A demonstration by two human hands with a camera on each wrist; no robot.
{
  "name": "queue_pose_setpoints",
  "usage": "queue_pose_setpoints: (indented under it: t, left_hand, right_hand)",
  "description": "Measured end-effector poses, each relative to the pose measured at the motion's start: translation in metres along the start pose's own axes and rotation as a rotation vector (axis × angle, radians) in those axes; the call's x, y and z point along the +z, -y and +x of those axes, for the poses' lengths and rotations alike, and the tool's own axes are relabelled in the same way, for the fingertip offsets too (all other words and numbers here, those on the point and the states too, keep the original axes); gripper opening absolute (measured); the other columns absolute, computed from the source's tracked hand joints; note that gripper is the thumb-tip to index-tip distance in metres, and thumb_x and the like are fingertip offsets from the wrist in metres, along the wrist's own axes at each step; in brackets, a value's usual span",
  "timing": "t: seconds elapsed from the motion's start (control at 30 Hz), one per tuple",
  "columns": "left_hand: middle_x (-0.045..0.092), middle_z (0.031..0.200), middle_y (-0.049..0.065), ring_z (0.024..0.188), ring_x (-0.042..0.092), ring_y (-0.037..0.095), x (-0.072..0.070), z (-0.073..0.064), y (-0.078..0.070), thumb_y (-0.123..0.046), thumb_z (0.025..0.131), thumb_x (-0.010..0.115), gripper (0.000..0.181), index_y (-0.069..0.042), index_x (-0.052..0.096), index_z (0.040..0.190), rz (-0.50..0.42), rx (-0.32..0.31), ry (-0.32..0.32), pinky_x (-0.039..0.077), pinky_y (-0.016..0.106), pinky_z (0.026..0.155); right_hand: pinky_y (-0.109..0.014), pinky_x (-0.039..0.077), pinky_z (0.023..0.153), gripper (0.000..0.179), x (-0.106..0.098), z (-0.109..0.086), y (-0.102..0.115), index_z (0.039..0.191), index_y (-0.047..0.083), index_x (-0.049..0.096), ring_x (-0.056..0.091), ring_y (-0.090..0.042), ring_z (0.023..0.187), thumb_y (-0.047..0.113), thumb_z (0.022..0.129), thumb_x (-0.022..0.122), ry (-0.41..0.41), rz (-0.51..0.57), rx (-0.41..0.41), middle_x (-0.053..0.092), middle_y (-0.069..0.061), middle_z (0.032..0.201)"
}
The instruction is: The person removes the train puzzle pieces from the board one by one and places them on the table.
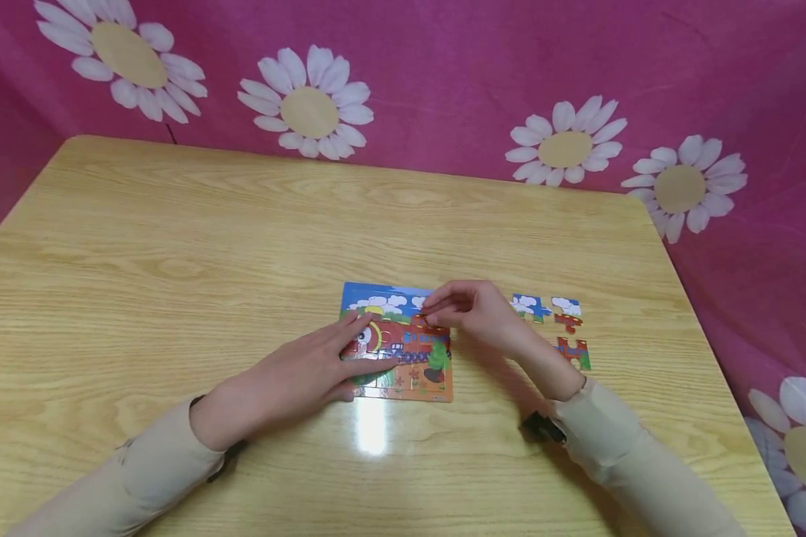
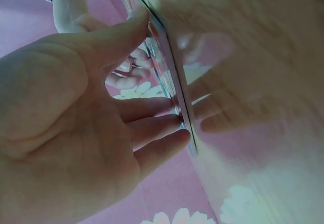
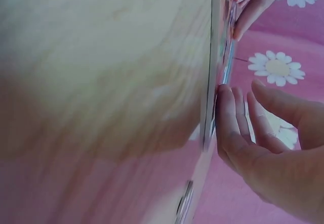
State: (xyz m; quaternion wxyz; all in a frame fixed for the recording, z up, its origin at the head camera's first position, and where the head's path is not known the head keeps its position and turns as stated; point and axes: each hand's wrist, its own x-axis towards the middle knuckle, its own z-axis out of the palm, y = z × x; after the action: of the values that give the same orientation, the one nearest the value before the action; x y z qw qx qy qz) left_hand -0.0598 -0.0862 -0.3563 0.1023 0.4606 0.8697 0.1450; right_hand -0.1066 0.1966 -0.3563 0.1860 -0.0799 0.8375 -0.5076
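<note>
A picture puzzle (image 1: pixel 436 386) with a red train, clouds and a green tree lies on the table. My left hand (image 1: pixel 289 369) rests on its left part with fingers spread, hiding some of the picture. In the left wrist view, the fingers of the left hand (image 2: pixel 96 107) reach the puzzle's edge (image 2: pixel 169 67). My right hand (image 1: pixel 480 313) is over the upper right part, fingers bent and tips at the picture. In the right wrist view, fingers of the right hand (image 3: pixel 273 143) touch the puzzle side (image 3: pixel 228 57), with the thumb held apart.
Right of the puzzle lie loose pieces: a cloud piece (image 1: pixel 527 306), another cloud piece (image 1: pixel 567 306) touching or close to a red one, and a red and green piece (image 1: pixel 580 354) partly behind the right forearm. Behind the wooden table (image 1: pixel 195 246) hangs a pink flowered cloth (image 1: pixel 436 89).
</note>
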Motion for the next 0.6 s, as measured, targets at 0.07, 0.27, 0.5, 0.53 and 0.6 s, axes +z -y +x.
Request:
queue_pose_setpoints:
  t: [0.07,0.27,0.5,0.53,0.6]
  left_hand:
    - [0.031,0.153,0.027,0.140,0.029,0.044,0.001,0.000,0.001,-0.025,0.097,0.063,0.052,-0.029,0.048,0.147,0.017,0.017,-0.005,0.035,0.050,0.109]
    - [0.029,0.154,0.027,0.141,0.028,0.044,0.001,0.000,0.001,-0.025,0.098,0.060,0.051,-0.030,0.048,0.147,0.006,0.012,0.007,0.036,0.051,0.108]
    - [0.025,0.156,0.026,0.142,0.025,0.044,0.002,0.000,0.001,-0.023,0.097,0.062,0.049,-0.029,0.051,0.145,-0.018,-0.004,0.017,0.034,0.051,0.109]
    - [0.025,0.156,0.026,0.142,0.025,0.044,0.002,0.000,0.001,-0.023,0.097,0.061,0.049,-0.029,0.051,0.145,-0.017,-0.004,0.018,0.034,0.051,0.109]
    - [0.024,0.156,0.025,0.142,0.024,0.043,0.002,0.000,0.001,-0.023,0.098,0.061,0.050,-0.030,0.050,0.145,-0.018,-0.008,0.020,0.035,0.051,0.109]
  right_hand:
    - [-0.024,0.053,0.077,0.016,0.006,0.004,0.004,0.106,-0.004,0.070,0.070,-0.022,0.090,0.001,0.090,0.068,0.007,0.015,0.003,0.073,-0.014,0.100]
    - [-0.029,0.056,0.079,0.016,0.015,0.009,0.011,0.105,-0.005,0.070,0.071,-0.021,0.088,0.000,0.091,0.067,0.009,0.079,0.053,0.073,-0.015,0.097]
    - [-0.030,0.056,0.081,0.020,0.019,0.011,0.012,0.110,-0.005,0.069,0.071,-0.022,0.090,-0.001,0.090,0.067,0.001,0.066,0.056,0.072,-0.016,0.101]
    - [-0.030,0.056,0.081,0.021,0.020,0.011,0.012,0.111,-0.004,0.069,0.071,-0.022,0.091,-0.001,0.090,0.067,0.002,0.060,0.051,0.072,-0.015,0.102]
    - [-0.030,0.056,0.081,0.024,0.020,0.012,0.013,0.114,-0.003,0.068,0.071,-0.022,0.093,-0.001,0.091,0.067,0.004,0.039,0.038,0.072,-0.015,0.104]
